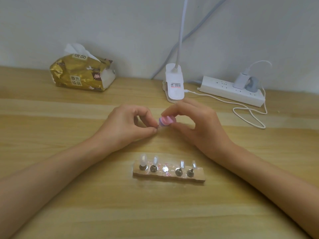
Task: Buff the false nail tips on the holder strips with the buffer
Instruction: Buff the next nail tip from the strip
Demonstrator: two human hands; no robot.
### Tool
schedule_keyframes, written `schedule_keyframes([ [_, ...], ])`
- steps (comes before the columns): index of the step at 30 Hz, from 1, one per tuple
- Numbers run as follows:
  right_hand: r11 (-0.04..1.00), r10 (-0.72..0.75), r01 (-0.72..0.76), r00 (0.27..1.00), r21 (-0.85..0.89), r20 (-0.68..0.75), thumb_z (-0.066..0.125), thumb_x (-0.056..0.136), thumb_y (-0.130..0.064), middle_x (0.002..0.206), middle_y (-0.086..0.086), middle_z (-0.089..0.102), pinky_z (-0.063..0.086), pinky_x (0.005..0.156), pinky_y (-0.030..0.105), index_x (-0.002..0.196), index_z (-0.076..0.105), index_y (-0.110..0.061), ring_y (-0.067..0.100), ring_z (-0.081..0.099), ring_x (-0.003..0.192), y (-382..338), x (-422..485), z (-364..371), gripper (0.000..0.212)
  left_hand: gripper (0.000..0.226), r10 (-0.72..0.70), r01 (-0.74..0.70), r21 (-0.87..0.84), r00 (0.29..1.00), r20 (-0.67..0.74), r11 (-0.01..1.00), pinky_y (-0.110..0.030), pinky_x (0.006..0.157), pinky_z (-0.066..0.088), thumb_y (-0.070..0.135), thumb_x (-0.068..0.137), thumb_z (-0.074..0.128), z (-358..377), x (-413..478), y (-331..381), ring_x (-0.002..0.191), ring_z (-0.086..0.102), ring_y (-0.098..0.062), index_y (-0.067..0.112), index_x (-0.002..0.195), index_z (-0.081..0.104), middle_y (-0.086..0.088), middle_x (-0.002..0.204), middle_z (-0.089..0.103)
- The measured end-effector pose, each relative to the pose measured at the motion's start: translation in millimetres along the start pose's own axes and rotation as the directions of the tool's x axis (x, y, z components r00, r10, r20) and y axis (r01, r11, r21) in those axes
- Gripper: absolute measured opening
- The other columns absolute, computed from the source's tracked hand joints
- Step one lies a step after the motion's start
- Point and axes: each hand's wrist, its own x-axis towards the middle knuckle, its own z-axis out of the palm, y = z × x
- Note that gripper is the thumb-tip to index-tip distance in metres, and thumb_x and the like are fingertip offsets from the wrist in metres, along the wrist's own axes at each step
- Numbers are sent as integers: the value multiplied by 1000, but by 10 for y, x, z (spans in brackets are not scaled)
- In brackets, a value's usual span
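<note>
Nail tips (143, 158) wait on the holder strip (198, 178), low middle. Left hand (127, 125) fingers pinch a tiny piece (158, 129); right hand (198, 128) fingers grip the buffer (166, 120). Best to rub softly.

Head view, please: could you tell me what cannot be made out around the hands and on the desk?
1. Head view: the small item that the left hand pinches beside the buffer is hidden by fingertips and too small.
2. Head view: much of the buffer is covered by the right hand.
3. Head view: the head of the lamp is cut off by the top edge.
</note>
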Motion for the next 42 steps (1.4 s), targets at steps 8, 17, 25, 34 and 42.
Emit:
schedule_keyframes([
  [8,999,-40,40,999,-14,21,75,86,0,92,3,66,52,78,35,99,75,-12,15,64,87,-17,0,14,17,25,9,-9,-1,1000,-14,1000,-10,41,22,13,74,83,-1,-8,-3,39,34,-3,24,62,64,23,40,47],
  [17,996,-94,94,996,-13,-1,75,88,-3,96,3,67,53,80,33,100,77,-11,13,65,88,-25,-12,37,14,24,9,-9,-34,1000,7,999,-10,42,23,12,75,83,-1,3,-15,40,32,-3,23,63,66,22,43,50],
  [25,993,-115,115,993,19,13,74,89,-1,98,3,69,53,83,31,98,76,-10,15,66,91,-14,-14,32,12,23,-7,8,-47,1000,20,999,-9,40,22,20,75,84,-3,-1,-9,38,32,-2,25,61,67,21,42,50],
  [34,992,0,-1,1000,124,9,73,89,-2,91,0,72,56,84,37,94,73,-8,16,68,88,-34,-9,15,8,19,-26,26,-36,1000,14,999,-8,41,24,14,75,83,-5,8,-18,38,36,-2,22,65,69,22,43,51],
  [42,993,-42,44,999,112,-21,75,89,-4,89,-1,71,57,84,30,93,73,-7,13,67,84,-62,-14,18,5,19,-24,24,-36,999,23,999,-9,41,25,16,74,83,-7,-8,-9,39,35,-3,21,64,68,21,42,50],
])
